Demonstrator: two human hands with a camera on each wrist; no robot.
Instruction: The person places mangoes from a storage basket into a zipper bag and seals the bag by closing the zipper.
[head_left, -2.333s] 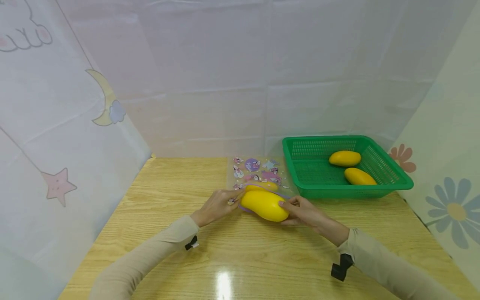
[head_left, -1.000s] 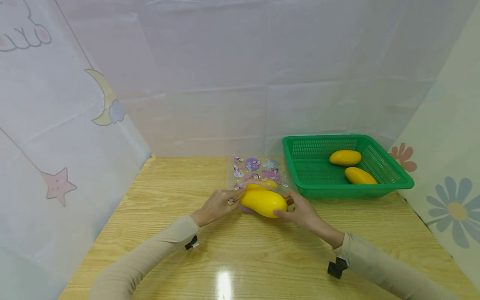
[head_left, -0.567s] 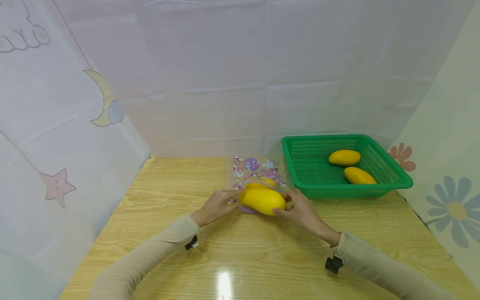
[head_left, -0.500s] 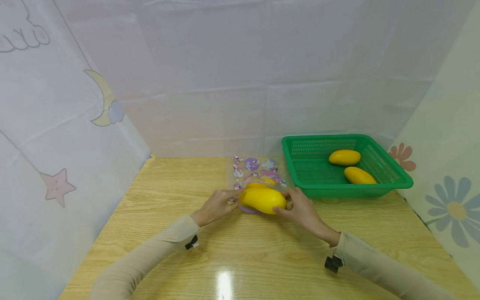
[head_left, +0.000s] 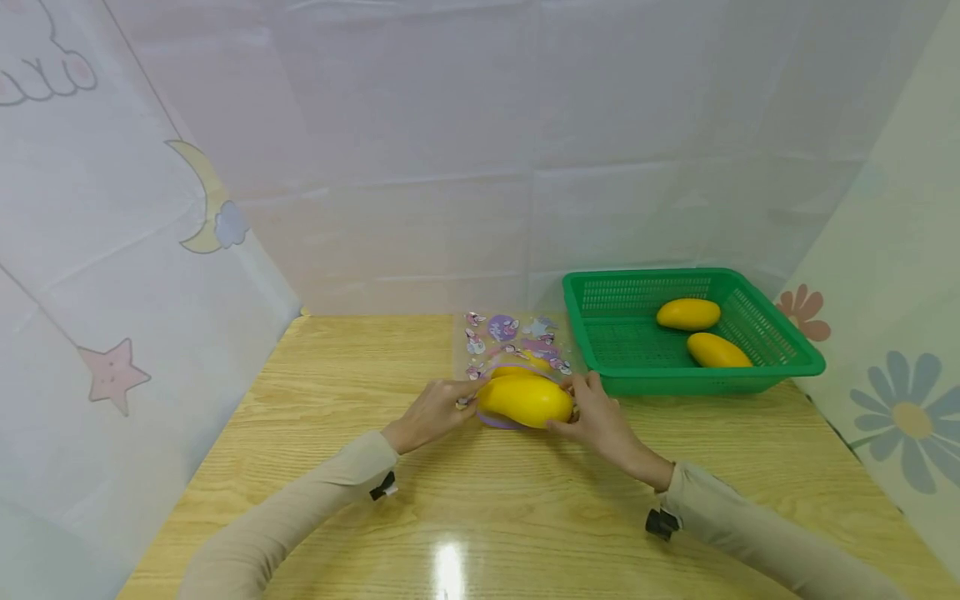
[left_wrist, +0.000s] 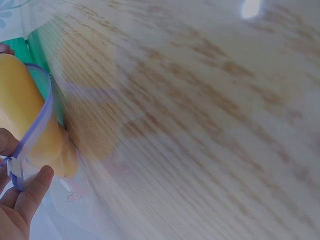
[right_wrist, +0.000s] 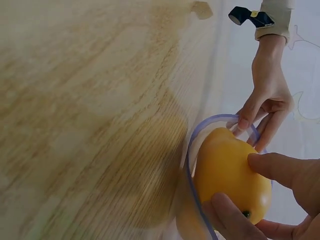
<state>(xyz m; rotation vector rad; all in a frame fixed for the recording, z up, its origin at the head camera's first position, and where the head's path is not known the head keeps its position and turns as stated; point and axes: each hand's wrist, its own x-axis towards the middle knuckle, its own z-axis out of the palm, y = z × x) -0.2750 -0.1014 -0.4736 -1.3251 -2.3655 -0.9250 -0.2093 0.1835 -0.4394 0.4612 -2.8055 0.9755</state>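
A yellow mango [head_left: 528, 402] lies partly inside the mouth of a clear printed zip bag [head_left: 491, 337] in the head view. Behind it, another yellow mango [head_left: 536, 360] shows through the film. My right hand [head_left: 602, 427] grips the near mango at its right end, thumb on the front side. With the left hand [head_left: 433, 412] I pinch the bag's left edge. A pale slider [left_wrist: 16, 171] sits beside those fingers in the left wrist view. The bag's purple rim [right_wrist: 189, 157] curves around the mango in the right wrist view.
A green plastic basket [head_left: 693, 383] stands at the back right of the wooden table [head_left: 360, 533]. Inside are two mangoes, one farther back [head_left: 688, 314] and one nearer [head_left: 718, 350]. Printed curtains [head_left: 420, 233] enclose the table behind and at both sides.
The gripped mango has moved slightly back and left, farther into the bag's mouth. My right hand has moved with it and shifted its grip around the right end. The left hand keeps its place.
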